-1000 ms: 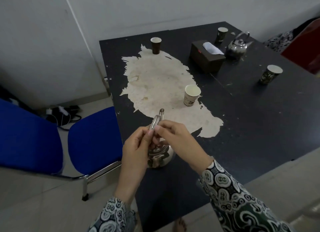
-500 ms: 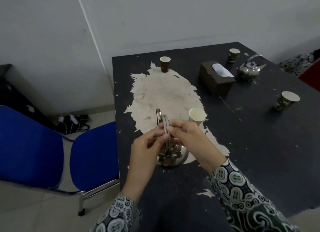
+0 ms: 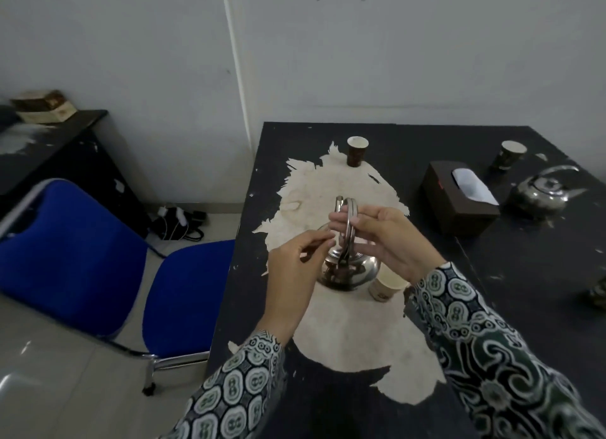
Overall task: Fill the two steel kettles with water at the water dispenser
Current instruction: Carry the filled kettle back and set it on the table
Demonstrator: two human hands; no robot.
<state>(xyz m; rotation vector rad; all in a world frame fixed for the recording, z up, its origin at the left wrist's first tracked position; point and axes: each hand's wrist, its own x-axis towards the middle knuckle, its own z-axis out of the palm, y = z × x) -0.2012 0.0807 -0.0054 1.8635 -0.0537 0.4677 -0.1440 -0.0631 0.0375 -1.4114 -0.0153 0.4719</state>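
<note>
Holding the near kettle [image 3: 352, 269] by its raised handle [image 3: 348, 222], the right hand [image 3: 390, 241] has its fingers [image 3: 341, 216] curled round the twin steel bars near the top of the arch. The left hand [image 3: 295, 268] sits just beside the handle with thumb and fingertips drawn together; whether it pinches a small part or holds nothing, I cannot tell. The kettle's body sits low over the pale, peeled patch of the tabletop [image 3: 524, 274]; whether it rests there or is just lifted is unclear.

A paper cup [image 3: 385, 286] stands right beside the kettle, under the right wrist. Swinging the kettle outward or dropping the forearm would likely knock it over. A grip high on thin bars lets the body sway, so a quick lift could tip it or clip the table edge.

The second kettle [image 3: 544, 192] waits well apart at the far right, near a tissue box [image 3: 459, 199] and another cup [image 3: 511, 154]. No dispenser is in view, so both kettles have yet to be carried and filled.
</note>
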